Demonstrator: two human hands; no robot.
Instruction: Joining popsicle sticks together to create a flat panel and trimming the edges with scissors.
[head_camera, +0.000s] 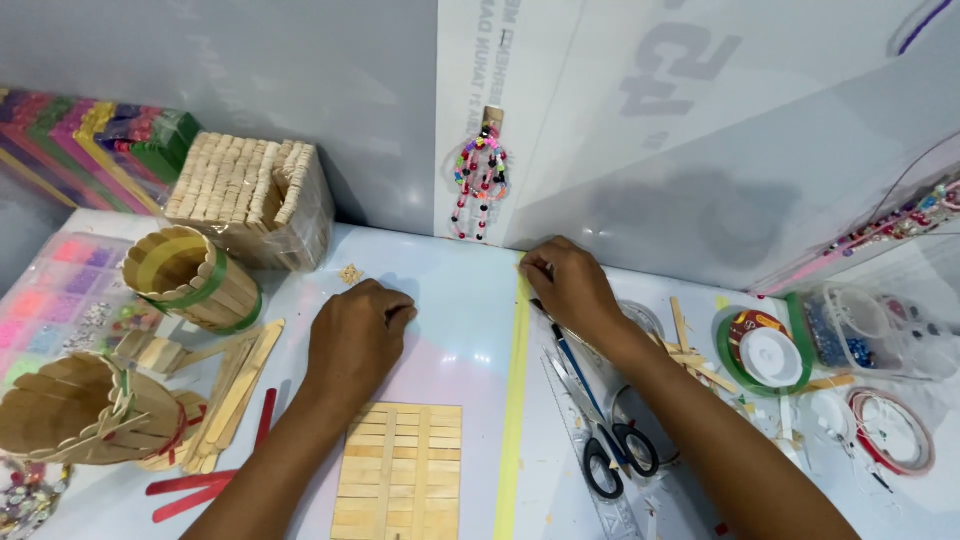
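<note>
Your left hand (355, 335) rests knuckles-down on the white tabletop (450, 290), fingers curled in, holding nothing visible. Your right hand (570, 290) pinches the far end of the yellow tape strip (513, 400) at the grey wall panel (300, 90). The popsicle-stick panel (400, 470) lies just below your left hand; scissors (615, 450) lie right of the strip.

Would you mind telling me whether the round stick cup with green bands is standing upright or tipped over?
Tipped over: the round stick cup with green bands lies on its side on the table, its open mouth facing the camera, left of the left hand.
</note>
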